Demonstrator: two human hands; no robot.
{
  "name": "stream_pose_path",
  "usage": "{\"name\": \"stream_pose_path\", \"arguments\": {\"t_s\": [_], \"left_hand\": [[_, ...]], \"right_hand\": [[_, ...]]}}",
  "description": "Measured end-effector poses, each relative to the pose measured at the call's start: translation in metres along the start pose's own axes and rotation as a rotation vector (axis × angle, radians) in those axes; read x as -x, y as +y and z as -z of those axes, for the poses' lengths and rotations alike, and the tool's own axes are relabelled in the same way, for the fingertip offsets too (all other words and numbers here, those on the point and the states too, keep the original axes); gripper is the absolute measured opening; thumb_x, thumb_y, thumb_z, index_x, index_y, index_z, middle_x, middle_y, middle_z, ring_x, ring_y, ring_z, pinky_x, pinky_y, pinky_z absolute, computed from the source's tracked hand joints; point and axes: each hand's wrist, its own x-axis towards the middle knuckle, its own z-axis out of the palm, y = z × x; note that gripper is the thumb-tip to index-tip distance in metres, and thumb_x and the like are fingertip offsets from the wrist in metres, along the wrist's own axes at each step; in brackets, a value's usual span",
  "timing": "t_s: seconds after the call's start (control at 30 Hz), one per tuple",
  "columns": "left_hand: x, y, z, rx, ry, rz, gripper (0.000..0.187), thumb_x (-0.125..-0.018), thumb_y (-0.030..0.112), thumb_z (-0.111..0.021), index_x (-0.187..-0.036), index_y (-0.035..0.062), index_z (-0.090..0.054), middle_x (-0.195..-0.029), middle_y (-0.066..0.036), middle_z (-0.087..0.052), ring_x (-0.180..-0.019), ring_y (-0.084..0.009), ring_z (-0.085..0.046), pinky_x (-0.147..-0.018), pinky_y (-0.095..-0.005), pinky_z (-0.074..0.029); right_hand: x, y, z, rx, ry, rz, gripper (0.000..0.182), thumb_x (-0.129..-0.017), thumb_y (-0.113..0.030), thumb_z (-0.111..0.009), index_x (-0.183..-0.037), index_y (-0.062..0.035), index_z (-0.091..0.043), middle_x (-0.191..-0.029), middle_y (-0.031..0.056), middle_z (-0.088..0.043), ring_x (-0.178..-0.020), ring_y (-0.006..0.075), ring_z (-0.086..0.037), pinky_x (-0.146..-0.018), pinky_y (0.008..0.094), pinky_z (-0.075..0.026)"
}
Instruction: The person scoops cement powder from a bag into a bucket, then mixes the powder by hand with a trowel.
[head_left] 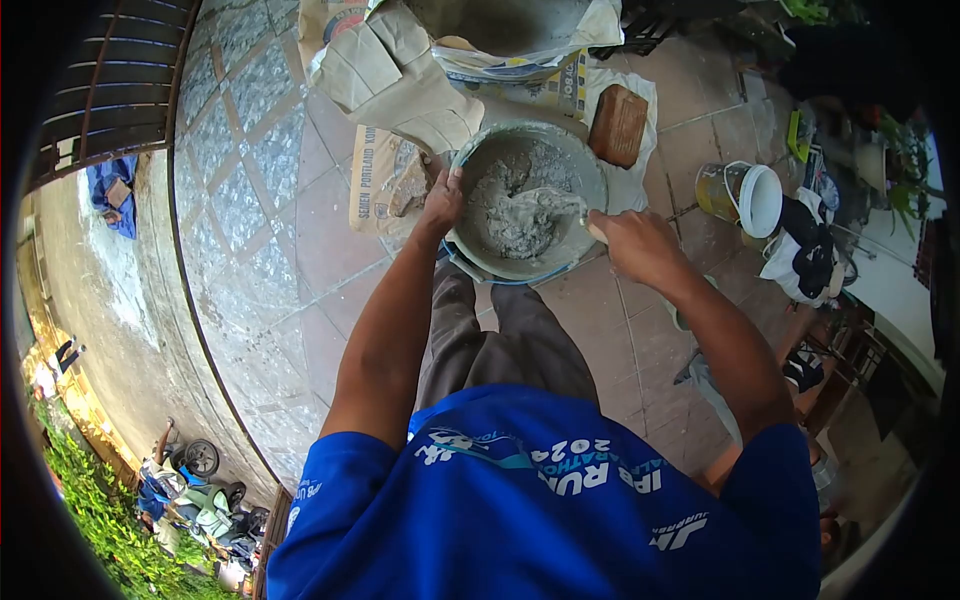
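Observation:
A round bucket [597, 180] stands in front of my legs, with wet grey mortar [520, 232] inside. My left hand [442, 203] grips the bucket's left rim, fingers bent over the edge. On the opposite side, my right hand [638, 246] is closed around the handle of a trowel [570, 203]. The trowel reaches over the right part of the bucket, and its mortar-coated blade lies in the mix, partly hidden by it. Just beyond my left hand is a crumpled paper cement bag [395, 85].
Behind the bucket sits an open sack [520, 68] of grey material. A reddish-brown brick-like block [618, 126] lies at its right. Farther right are a yellowish pail [715, 190] and a white bucket [761, 202]. A metal railing [120, 80] borders the tiled floor [330, 240] on the left.

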Motion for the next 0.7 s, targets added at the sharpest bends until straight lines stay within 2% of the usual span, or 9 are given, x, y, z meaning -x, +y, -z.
{"name": "stream_pose_path", "arguments": {"t_s": [0.07,0.13,0.23,0.3,0.33,0.4,0.5,0.57,0.7], "left_hand": [[-0.004,-0.011,-0.006,0.034,0.010,-0.030,0.063,-0.103,0.051,-0.031,-0.137,-0.0002,-0.048,-0.130,-0.031,-0.055,-0.125,-0.0474,-0.050,-0.105,-0.0464,-0.038],[-0.006,-0.010,-0.003,0.051,0.010,-0.048,0.064,-0.103,0.051,-0.031,-0.137,-0.0008,-0.047,-0.130,-0.032,-0.055,-0.125,-0.0472,-0.049,-0.105,-0.0461,-0.038],[0.001,0.000,-0.002,0.048,0.027,-0.029,0.066,-0.103,0.052,-0.031,-0.140,-0.0017,-0.045,-0.134,-0.032,-0.052,-0.128,-0.0461,-0.047,-0.107,-0.0449,-0.036],[-0.005,-0.012,-0.008,0.024,0.068,-0.011,0.067,-0.103,0.053,-0.032,-0.141,-0.0022,-0.043,-0.136,-0.032,-0.051,-0.131,-0.0453,-0.046,-0.109,-0.0438,-0.035],[-0.004,-0.006,-0.001,0.054,-0.021,0.008,0.070,-0.103,0.054,-0.031,-0.143,-0.0030,-0.041,-0.139,-0.032,-0.048,-0.134,-0.0434,-0.043,-0.111,-0.0423,-0.034],[-0.009,-0.011,0.000,0.028,-0.020,0.020,0.070,-0.103,0.054,-0.032,-0.143,-0.0033,-0.040,-0.139,-0.031,-0.049,-0.134,-0.0428,-0.044,-0.111,-0.0419,-0.034],[-0.003,-0.005,-0.001,0.047,-0.003,-0.011,0.067,-0.104,0.051,-0.031,-0.143,-0.0035,-0.041,-0.139,-0.028,-0.051,-0.134,-0.0409,-0.045,-0.111,-0.0410,-0.034],[-0.008,-0.016,-0.002,0.073,-0.023,-0.085,0.067,-0.105,0.050,-0.031,-0.143,-0.0038,-0.041,-0.139,-0.028,-0.051,-0.134,-0.0404,-0.045,-0.111,-0.0412,-0.034],[-0.006,-0.010,-0.004,0.023,0.048,-0.040,0.064,-0.104,0.050,-0.031,-0.143,0.0000,-0.043,-0.139,-0.027,-0.052,-0.133,-0.0400,-0.046,-0.111,-0.0415,-0.035]], "right_hand": [[0.000,0.000,0.004,0.015,0.045,-0.087,0.026,-0.084,-0.006,-0.054,-0.108,0.0000,-0.062,-0.084,0.0229,-0.069,-0.080,0.0407,-0.070,-0.070,0.0507,-0.055],[-0.025,0.004,-0.028,0.001,0.139,-0.191,0.026,-0.084,-0.006,-0.053,-0.108,-0.0031,-0.062,-0.085,0.0222,-0.070,-0.081,0.0405,-0.070,-0.070,0.0508,-0.055],[-0.074,-0.004,-0.130,-0.063,0.149,-0.230,0.026,-0.084,-0.006,-0.053,-0.109,-0.0063,-0.063,-0.085,0.0212,-0.070,-0.081,0.0412,-0.070,-0.072,0.0513,-0.055],[-0.062,0.000,-0.111,-0.130,0.079,-0.133,0.027,-0.084,-0.008,-0.055,-0.110,-0.0070,-0.062,-0.085,0.0214,-0.070,-0.081,0.0424,-0.069,-0.071,0.0523,-0.054],[-0.043,0.000,-0.097,-0.170,0.031,-0.094,0.027,-0.084,-0.009,-0.056,-0.110,-0.0074,-0.062,-0.085,0.0215,-0.070,-0.080,0.0430,-0.069,-0.070,0.0527,-0.054],[0.001,0.001,-0.043,-0.218,-0.011,-0.131,0.031,-0.082,-0.008,-0.061,-0.112,-0.0088,-0.062,-0.089,0.0196,-0.070,-0.082,0.0424,-0.068,-0.075,0.0514,-0.053],[0.062,0.032,-0.039,-0.095,0.262,-0.146,0.038,-0.079,-0.008,-0.066,-0.116,-0.0106,-0.061,-0.099,0.0177,-0.068,-0.088,0.0404,-0.066,-0.081,0.0499,-0.051],[0.065,0.060,-0.066,-0.105,0.338,-0.138,0.044,-0.078,-0.007,-0.068,-0.121,-0.0106,-0.057,-0.102,0.0169,-0.066,-0.092,0.0398,-0.065,-0.083,0.0498,-0.050],[0.034,0.129,-0.167,-0.135,0.371,-0.131,0.054,-0.077,-0.008,-0.071,-0.127,-0.0110,-0.048,-0.103,0.0173,-0.063,-0.096,0.0401,-0.063,-0.082,0.0505,-0.049]]}}
